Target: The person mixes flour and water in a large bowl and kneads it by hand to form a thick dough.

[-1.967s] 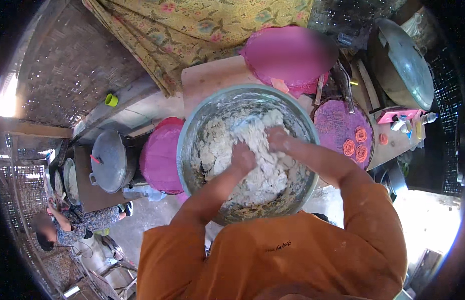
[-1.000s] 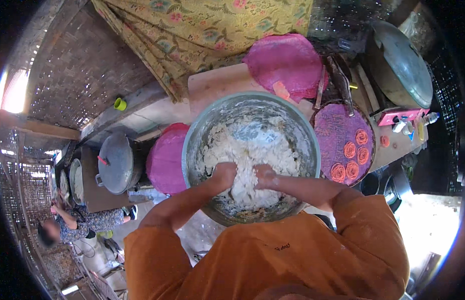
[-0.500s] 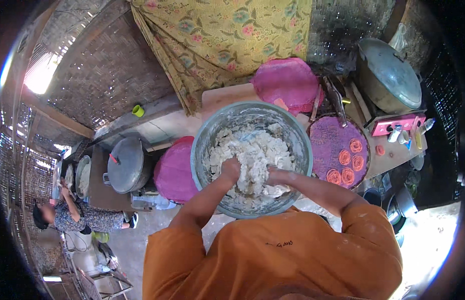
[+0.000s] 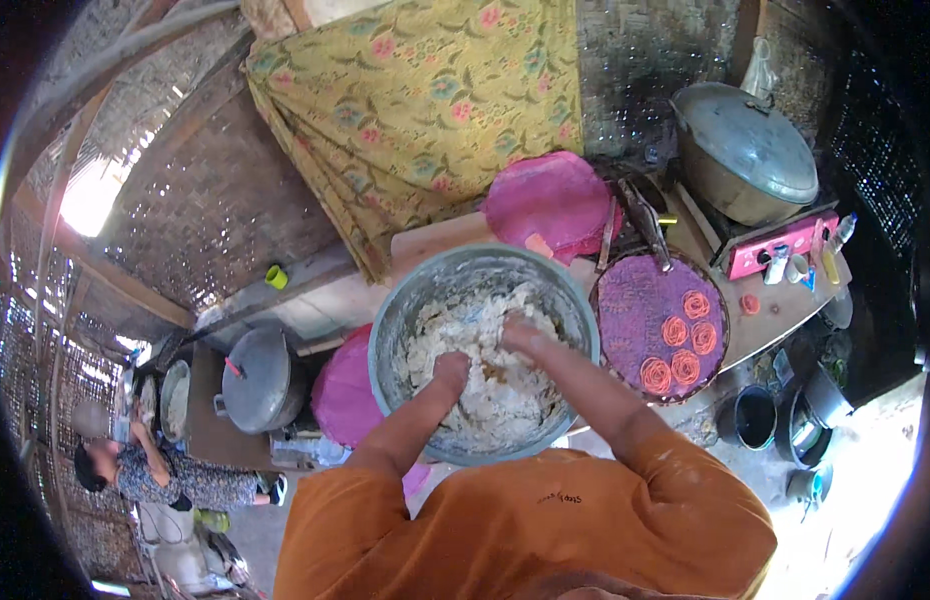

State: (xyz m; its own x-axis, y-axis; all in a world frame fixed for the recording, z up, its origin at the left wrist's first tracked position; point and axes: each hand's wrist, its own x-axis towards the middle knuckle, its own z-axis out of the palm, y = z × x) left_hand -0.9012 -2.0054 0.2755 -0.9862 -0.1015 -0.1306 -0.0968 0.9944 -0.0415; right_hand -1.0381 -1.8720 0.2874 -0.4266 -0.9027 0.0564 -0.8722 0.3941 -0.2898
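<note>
A large grey-green basin point(image 4: 382, 385) in front of me holds a pale, crumbly, floury dough point(image 4: 485, 415). Both my hands are in it. My left hand point(image 4: 451, 370) is closed on the dough left of the middle, its fingertips sunk out of sight. Farther in and to the right, my right hand point(image 4: 522, 335) grips the dough near the far side, with its fingers partly buried. A small brownish patch shows between the hands.
Right of the basin, a round purple tray point(image 4: 625, 305) carries several orange coiled rings. Beyond stand a big lidded pot point(image 4: 750, 150) and a pink-fronted stove point(image 4: 780, 248). Pink round covers point(image 4: 550, 205) lie behind. At left are another lidded pot point(image 4: 260, 385) and a person point(image 4: 175, 470).
My right hand has moved toward the far side of the basin. My left hand stays left of the middle. The whole view has shifted, so the basin appears lower.
</note>
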